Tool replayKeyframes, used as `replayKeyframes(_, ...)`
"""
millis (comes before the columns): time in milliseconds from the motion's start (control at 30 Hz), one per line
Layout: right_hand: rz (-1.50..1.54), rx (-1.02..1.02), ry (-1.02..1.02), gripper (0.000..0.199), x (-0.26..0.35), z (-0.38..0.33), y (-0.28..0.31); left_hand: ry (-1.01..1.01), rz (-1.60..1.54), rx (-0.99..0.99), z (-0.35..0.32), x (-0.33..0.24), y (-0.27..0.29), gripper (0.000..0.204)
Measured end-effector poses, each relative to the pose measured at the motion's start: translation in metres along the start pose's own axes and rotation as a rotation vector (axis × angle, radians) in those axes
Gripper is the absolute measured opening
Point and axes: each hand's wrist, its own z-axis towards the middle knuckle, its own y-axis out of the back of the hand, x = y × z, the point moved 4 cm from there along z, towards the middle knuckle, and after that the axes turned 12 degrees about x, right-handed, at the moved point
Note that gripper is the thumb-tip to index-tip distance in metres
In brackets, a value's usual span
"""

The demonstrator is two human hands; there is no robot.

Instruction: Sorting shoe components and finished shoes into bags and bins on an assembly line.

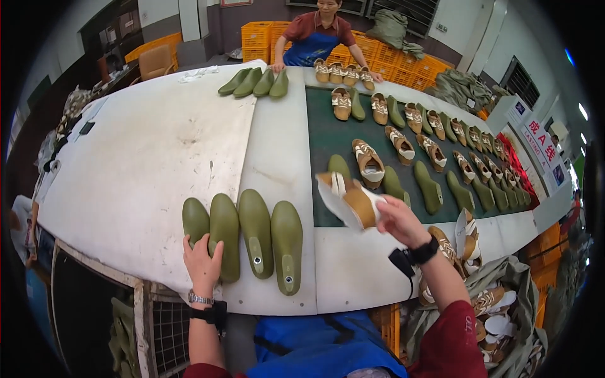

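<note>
Several dark green shoe lasts stand in a row at the near edge of the white table. My left hand [203,264] has its fingers around the heel end of the leftmost shoe last [195,215], and its thumb lies by the second one [224,230]. Two more lasts [254,220] [287,236] are just right of these, each with a metal-rimmed hole. My right hand [398,220] grips a tan and white shoe upper [350,200] by one end, tilted in the air over the conveyor's near edge.
A green conveyor belt [324,135] carries rows of uppers and lasts. Across the table, a person in a blue apron [310,49] reaches toward lasts [254,83] and uppers [343,74]. A cloth-lined container [435,327] of uppers is at my right. Orange crates [256,41] stand behind.
</note>
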Motion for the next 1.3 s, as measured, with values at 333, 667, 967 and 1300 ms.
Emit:
replayKeyframes(333, -0.614, -0.301, 0.048, 0.027, 0.017, 0.219, 0.070, 0.027, -0.062, -0.024, 0.000, 0.009, 0.001, 0.041)
replayKeyframes(667, -1.104, -0.350, -0.057, 0.066, -0.073, 0.329, 0.120, 0.034, -0.059, 0.043, 0.007, 0.000, -0.005, 0.040)
replayKeyframes(967, -0.928, -0.710, -0.119, 0.066, -0.056, 0.316, 0.129, 0.066, -0.034, 0.061, 0.010, -0.002, -0.003, 0.039)
replayKeyframes(1300, -1.115, -0.599, -0.094, 0.022, -0.061, 0.327, 0.122, -0.016, 0.063, 0.133, 0.013, 0.009, -0.007, 0.045)
